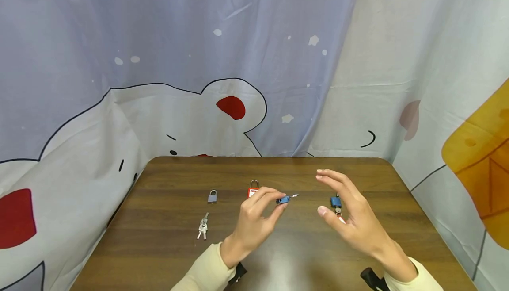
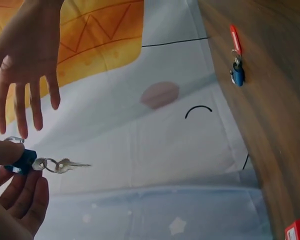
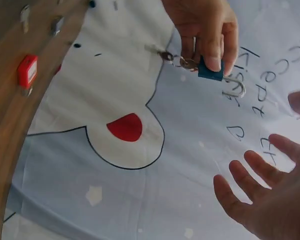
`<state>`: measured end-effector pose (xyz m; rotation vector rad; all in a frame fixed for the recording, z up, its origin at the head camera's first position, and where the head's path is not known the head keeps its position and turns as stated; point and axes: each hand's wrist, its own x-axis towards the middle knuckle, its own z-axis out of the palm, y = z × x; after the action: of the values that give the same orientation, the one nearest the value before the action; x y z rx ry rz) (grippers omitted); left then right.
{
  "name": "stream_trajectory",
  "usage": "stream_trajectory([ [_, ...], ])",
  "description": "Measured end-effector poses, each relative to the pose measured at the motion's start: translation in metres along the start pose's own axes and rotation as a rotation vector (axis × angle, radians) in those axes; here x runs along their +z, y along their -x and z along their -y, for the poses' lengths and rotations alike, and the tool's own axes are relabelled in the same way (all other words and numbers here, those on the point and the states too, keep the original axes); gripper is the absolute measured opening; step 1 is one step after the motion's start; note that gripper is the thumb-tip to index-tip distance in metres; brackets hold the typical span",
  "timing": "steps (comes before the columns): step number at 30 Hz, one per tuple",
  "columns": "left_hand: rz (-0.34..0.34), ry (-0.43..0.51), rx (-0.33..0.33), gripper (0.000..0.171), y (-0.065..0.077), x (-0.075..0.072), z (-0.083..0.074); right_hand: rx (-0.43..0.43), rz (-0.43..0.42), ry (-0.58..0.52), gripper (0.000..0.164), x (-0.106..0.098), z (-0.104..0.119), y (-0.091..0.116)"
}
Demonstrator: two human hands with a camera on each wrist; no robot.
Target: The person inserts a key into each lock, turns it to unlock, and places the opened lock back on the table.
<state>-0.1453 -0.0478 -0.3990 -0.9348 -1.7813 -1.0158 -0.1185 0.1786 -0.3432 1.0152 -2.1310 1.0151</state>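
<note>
Between thumb and fingertips, my left hand [image 1: 256, 220] pinches a small blue padlock [image 1: 283, 200] above the table. Its silver shackle [image 3: 238, 87] shows at one end in the right wrist view. From the other end hang keys [image 2: 62, 165] on a ring. My right hand [image 1: 358, 216] is held apart from it, fingers spread and holding nothing. Beyond that hand a second blue padlock [image 1: 336, 201] lies on the table, with a key and a red tag [image 2: 235, 39] attached. The right hand partly covers this padlock in the head view.
On the brown wooden table [image 1: 167, 255] stand a red padlock [image 3: 27, 71], partly behind my left hand, and a grey padlock [image 1: 212, 197] to its left. A bunch of keys [image 1: 203, 226] lies nearer me. A printed curtain [image 1: 179, 39] hangs behind the far edge.
</note>
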Motion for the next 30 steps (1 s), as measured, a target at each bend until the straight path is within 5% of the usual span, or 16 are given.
stream_trajectory([
  [7,0.068,0.091,-0.215,0.015,0.0,0.016,0.012,-0.092,0.102,0.212,0.059,0.005,-0.004,0.011],
  [14,0.152,0.194,-0.494,0.016,0.006,0.034,0.024,-0.115,0.127,0.283,0.06,0.014,-0.011,0.018],
  [30,0.324,0.229,-0.704,0.016,0.023,0.082,0.046,-0.067,0.166,0.318,0.061,0.017,-0.015,0.031],
])
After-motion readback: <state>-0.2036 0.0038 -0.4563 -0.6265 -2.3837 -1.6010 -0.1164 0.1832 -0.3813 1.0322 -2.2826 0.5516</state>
